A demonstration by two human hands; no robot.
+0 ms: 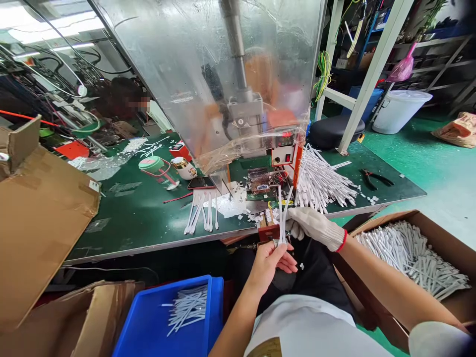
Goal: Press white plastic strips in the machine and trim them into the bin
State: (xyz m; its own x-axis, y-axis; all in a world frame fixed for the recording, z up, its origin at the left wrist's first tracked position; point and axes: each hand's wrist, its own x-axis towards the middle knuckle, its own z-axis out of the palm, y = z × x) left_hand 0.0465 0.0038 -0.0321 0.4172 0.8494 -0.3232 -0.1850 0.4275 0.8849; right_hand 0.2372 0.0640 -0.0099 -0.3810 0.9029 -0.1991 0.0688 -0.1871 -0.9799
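My bare left hand (271, 263) pinches the lower ends of a couple of thin white strips (281, 218), which stand upright and spread apart at the top. My right hand (312, 225), in a white knit glove with a red cuff, has its curled fingers at the right-hand strip and seems to grip it. Just behind the strips is the press's small worktable (259, 179), with wires beside it and white scraps around. A large pile of similar strips (322, 181) lies on the bench to the right, and a small row of them (203, 210) lies to the left.
The press's clear guard (201, 79) rises ahead. Black-handled pliers (376, 178) lie at the bench's right. A carton of strips (416, 258) stands at lower right, a blue bin (213, 317) at lower left. A phone (202, 183), a bottle (158, 171) and cardboard boxes (55, 213) are leftward.
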